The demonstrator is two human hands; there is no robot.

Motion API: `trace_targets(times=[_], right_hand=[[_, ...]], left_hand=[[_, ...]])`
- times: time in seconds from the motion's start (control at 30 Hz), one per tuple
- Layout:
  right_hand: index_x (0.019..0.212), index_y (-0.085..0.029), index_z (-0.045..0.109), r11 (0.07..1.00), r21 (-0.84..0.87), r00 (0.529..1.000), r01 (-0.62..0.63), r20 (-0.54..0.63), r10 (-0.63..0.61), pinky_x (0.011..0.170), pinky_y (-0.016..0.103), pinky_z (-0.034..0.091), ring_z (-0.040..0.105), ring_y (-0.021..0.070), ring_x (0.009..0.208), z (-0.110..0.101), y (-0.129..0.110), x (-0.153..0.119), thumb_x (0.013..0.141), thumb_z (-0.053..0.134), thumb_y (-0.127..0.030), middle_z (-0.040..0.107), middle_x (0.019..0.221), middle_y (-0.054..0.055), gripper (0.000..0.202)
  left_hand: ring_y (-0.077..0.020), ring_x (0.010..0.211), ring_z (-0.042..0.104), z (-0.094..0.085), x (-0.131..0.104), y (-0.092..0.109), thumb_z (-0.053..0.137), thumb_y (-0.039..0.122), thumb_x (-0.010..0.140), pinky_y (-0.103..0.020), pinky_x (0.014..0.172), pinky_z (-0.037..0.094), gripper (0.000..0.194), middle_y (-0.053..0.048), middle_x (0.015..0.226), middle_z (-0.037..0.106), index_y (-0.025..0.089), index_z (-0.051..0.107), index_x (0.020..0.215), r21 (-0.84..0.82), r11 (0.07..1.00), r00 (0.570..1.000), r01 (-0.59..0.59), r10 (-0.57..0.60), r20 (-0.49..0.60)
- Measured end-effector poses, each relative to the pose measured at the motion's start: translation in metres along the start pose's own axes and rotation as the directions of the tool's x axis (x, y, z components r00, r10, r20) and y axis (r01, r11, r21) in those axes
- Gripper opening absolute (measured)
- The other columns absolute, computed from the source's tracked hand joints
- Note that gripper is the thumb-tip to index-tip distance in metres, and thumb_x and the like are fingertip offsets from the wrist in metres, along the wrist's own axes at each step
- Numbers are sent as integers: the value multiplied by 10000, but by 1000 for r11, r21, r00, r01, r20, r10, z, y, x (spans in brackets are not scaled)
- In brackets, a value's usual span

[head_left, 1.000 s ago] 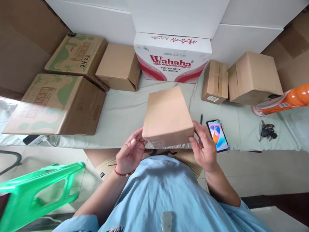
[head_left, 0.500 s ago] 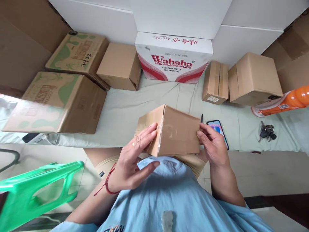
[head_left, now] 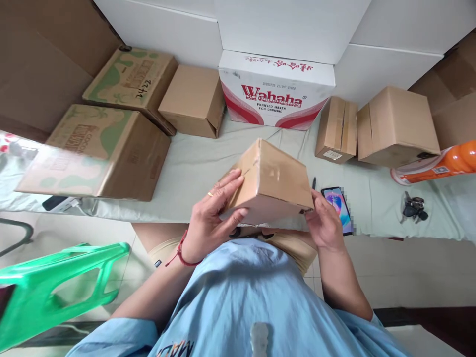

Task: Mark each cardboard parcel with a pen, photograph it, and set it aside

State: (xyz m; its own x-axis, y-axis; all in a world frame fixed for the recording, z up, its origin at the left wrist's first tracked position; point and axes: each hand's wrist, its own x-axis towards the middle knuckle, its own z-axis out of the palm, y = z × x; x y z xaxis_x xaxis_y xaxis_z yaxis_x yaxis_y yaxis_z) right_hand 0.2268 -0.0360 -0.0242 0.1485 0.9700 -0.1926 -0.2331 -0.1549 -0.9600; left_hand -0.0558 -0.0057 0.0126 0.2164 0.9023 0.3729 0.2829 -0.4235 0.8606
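A brown cardboard box (head_left: 284, 173) is held tilted in front of my body, over the near edge of the covered table. My left hand (head_left: 217, 218), with a ring and a red cord bracelet, grips its left side, fingers on the taped face and thumb underneath. At the lower right corner, my right hand (head_left: 325, 220) holds the box between thumb and fingers; part of that grip is hidden behind the corner. Just beyond the right hand lie a phone (head_left: 337, 208) with a lit screen and a black pen (head_left: 314, 183).
A Wahaha carton (head_left: 275, 94) stands at the back. Left of it are a plain box (head_left: 191, 94) and two printed cartons (head_left: 85, 144). Right are a narrow box (head_left: 336, 129), a larger box (head_left: 397, 124), an orange bottle (head_left: 442, 161) and keys (head_left: 413, 207). A green stool (head_left: 74, 277) stands lower left.
The box has been raised and tipped, so its underside now shows. My left thumb has come up against the box, and my right hand has shifted to its lower corner.
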Motion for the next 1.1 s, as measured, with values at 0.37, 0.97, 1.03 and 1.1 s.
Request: trace_targets(times=[0.37, 0.97, 1.03, 1.1], right_hand=[[1627, -344, 550, 853, -381, 929, 358, 238, -283, 1102, 451, 583, 673, 250, 1237, 17, -11, -6, 1051, 675, -460, 550, 1652, 93, 601], [1523, -118, 620, -133, -965, 973, -226, -230, 21, 880, 433, 579, 784, 354, 1060, -34, 11, 58, 1091, 543, -353, 657, 1422, 263, 498], [1532, -100, 603, -137, -963, 971, -231, -238, 32, 862, 430, 572, 785, 356, 1041, -30, 14, 60, 1080, 544, -318, 681, 1367, 274, 504], [1543, -81, 589, -100, -969, 973, -225, -229, 31, 856, 425, 559, 778, 349, 1019, -29, 20, 63, 1058, 527, -245, 733, 1248, 261, 515]], left_hand=[[-289, 955, 831, -1, 3, 5, 803, 657, 906, -334, 768, 693, 511, -98, 1009, 863, 178, 837, 1081, -129, 843, 835, 522, -536, -127], [-371, 1616, 455, 38, 17, -11, 604, 286, 1073, -599, 1288, 433, 268, -162, 1563, 666, 183, 765, 1261, 429, 878, 961, -213, 110, 254], [-391, 1620, 445, 48, 25, -14, 564, 330, 1091, -672, 1317, 347, 371, -166, 1625, 614, 182, 730, 1388, 489, 847, 933, -209, 22, 360], [-393, 1622, 441, 55, 31, -17, 516, 344, 1109, -715, 1332, 273, 462, -154, 1681, 552, 197, 649, 1526, 541, 816, 902, -203, -60, 428]])
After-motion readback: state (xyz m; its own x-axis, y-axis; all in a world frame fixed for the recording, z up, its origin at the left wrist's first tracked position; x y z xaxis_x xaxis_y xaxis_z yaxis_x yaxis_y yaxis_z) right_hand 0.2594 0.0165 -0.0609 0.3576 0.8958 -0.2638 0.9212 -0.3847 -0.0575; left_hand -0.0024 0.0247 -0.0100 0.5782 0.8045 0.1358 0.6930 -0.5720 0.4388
